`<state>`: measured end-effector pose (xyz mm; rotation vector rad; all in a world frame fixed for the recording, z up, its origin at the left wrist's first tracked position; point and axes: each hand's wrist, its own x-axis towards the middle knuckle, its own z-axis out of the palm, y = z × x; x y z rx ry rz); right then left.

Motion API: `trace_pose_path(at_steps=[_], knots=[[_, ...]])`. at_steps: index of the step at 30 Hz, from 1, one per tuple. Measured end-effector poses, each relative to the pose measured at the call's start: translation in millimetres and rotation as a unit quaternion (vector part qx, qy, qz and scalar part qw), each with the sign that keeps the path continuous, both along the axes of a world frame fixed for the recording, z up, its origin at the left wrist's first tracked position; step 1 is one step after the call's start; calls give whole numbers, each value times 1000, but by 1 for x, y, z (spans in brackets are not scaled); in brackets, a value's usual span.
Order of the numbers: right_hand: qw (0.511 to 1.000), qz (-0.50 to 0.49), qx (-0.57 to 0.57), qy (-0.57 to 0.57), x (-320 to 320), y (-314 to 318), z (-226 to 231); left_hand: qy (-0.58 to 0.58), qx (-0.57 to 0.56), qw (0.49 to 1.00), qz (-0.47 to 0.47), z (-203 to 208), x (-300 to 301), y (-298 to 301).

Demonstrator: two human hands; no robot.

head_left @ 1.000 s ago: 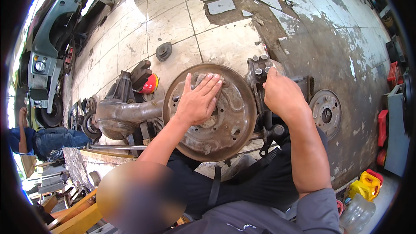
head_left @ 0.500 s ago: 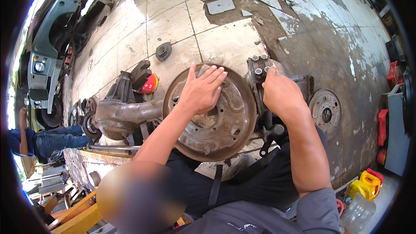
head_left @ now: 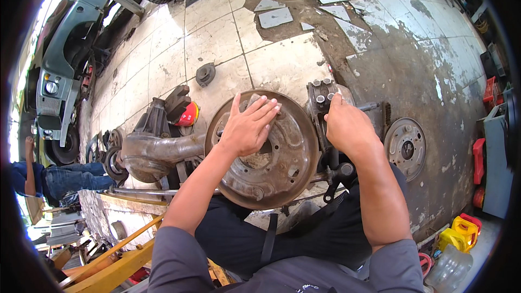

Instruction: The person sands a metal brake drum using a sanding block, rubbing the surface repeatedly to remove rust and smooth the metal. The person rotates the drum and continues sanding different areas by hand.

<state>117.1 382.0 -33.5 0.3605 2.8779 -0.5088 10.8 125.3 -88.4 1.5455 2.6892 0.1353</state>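
Observation:
My left hand [head_left: 247,130] lies with its fingers stretched over the upper part of a brown, rust-stained brake backing plate [head_left: 293,149]. A greyish patch [head_left: 254,99] shows between thumb and forefinger; I cannot make out what it is. At the plate's right, my right hand [head_left: 350,125] is closed, its fingertips by the bolts [head_left: 321,98] on a dark steering knuckle [head_left: 316,111]. Whatever its fingers hold is hidden. The plate stands against a rusty axle housing [head_left: 163,154] that runs off to the left. Below my right hand sits a rod joint [head_left: 343,172].
A second round plate [head_left: 406,149] lies on the floor at right. Beyond the axle are a small dark round part [head_left: 205,74] and a red tin [head_left: 188,114]. Broken tiles [head_left: 275,17] lie farther off. A person [head_left: 65,178] and a vehicle [head_left: 59,65] are at left.
The view has shifted slightly, so the plate and axle appear a little lower. My left hand stays on the plate and my right hand by the bolts.

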Motion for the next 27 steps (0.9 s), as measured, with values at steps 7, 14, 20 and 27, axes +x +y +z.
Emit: trace_pose_path(at_steps=[7,14,20,27], knots=[[1000,8,8,17,-4,-4,0,32,-20,999,0,6,-1,4],[999,14,18,25,-2,-2,0,31,-24,999,-4,7,6,-9],[999,17,16,25,-1,0,-5,33,-27,999,-10,9,-3,7],[1000,4,17,9,-5,-6,4,38,-36,999,-10,10,1,-3]])
